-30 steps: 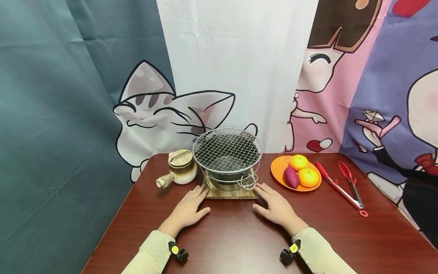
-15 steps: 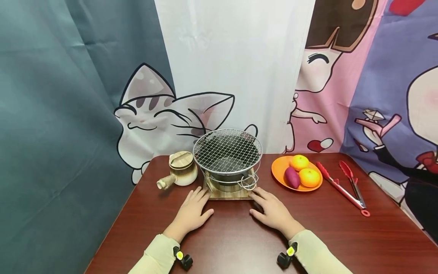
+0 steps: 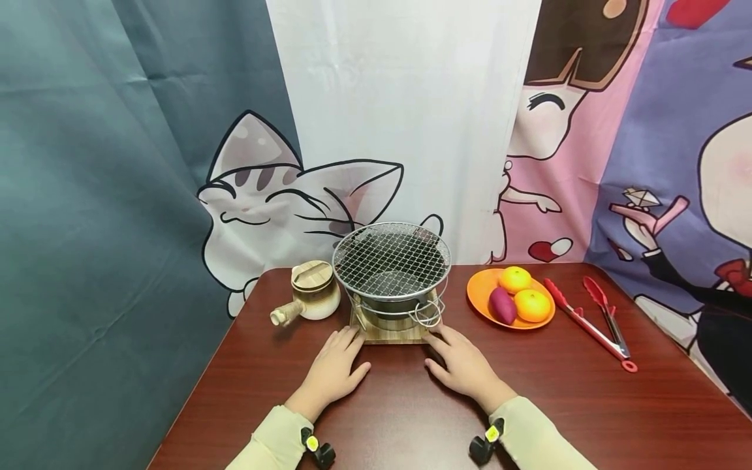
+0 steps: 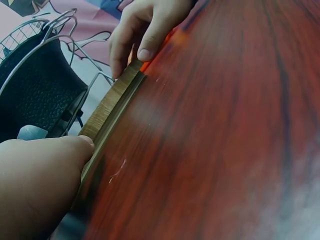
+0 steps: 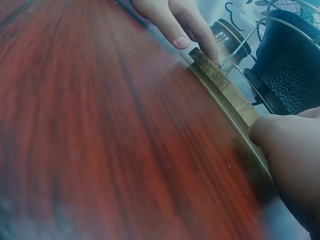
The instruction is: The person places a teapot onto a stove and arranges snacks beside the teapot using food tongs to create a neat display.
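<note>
In the head view a tabletop grill [image 3: 390, 261] with a round wire mesh top stands on a wooden base board [image 3: 392, 335]. My left hand [image 3: 331, 372] lies at the board's front left corner, fingers extended forward and thumb spread inward. Mirroring it, my right hand [image 3: 467, 365] has its fingertips at the front right corner, beside the looped wire handle [image 3: 427, 313]. Both wrist views look along the board's edge [image 4: 111, 106], with the other hand's fingers at its far corner. Part of the grill's dark bowl [image 5: 287, 65] appears there too.
A small lidded pot [image 3: 315, 290] with a wrapped side handle stands left of the grill. To the right, an orange plate [image 3: 478, 287] bears two orange fruits [image 3: 532, 305] and a purple sweet potato [image 3: 502, 305]. Red-tipped tongs [image 3: 599, 333] lie farther right. A printed curtain [image 3: 405, 117] hangs behind the table [image 3: 393, 405].
Both hands have shifted inward, from the sides of the board to its front corners. The grill, pot, plate and tongs keep their places, apart from a slight shift of the view.
</note>
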The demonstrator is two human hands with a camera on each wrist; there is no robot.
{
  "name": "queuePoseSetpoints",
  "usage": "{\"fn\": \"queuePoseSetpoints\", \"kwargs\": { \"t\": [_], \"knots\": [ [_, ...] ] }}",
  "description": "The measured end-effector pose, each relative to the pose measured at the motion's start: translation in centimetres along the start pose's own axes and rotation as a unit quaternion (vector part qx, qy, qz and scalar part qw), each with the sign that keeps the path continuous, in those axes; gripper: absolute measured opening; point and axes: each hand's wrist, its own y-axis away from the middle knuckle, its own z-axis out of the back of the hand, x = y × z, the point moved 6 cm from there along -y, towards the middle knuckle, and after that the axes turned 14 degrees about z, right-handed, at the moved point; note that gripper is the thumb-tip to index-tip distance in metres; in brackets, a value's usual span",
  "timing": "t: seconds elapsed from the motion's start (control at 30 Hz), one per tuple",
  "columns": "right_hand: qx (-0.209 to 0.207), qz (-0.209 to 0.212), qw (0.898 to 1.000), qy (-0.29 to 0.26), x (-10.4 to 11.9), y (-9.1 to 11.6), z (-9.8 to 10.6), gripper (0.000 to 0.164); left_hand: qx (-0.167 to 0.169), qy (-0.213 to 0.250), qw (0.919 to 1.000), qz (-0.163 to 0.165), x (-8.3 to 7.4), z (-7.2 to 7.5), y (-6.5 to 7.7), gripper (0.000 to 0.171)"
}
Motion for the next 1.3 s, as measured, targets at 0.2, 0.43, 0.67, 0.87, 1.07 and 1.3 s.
{"fn": "queuePoseSetpoints", "kwargs": {
  "t": [0.2,0.43,0.67,0.87,1.07,1.3],
  "knots": [
    [-0.003,0.026,1.000,0.012,0.3,-0.5,-0.2,0.046,-0.032,0.012,0.9994,-0.010,-0.4,0.1,-0.3,0.052],
    [0.002,0.008,0.999,0.037,0.5,-0.6,-0.4,0.048,-0.048,-0.001,0.9988,-0.010,-0.6,-0.1,-0.4,0.048],
    [0.000,0.003,0.999,0.054,0.9,-0.6,-0.2,0.052,-0.039,0.001,0.9992,-0.006,-0.4,-0.4,-0.5,0.048],
    [0.001,0.003,0.999,0.051,1.0,-0.8,-0.3,0.050,-0.046,0.016,0.9988,-0.006,-0.3,-0.1,-0.4,0.045],
    [0.014,0.007,0.999,0.047,1.2,-0.8,-0.4,0.051,-0.059,0.023,0.9980,-0.005,-0.1,-0.1,-0.3,0.044],
    [0.017,0.006,0.999,0.042,1.1,-0.8,-0.2,0.051,-0.056,0.035,0.9978,-0.004,0.0,0.1,-0.4,0.045]
  ]
}}
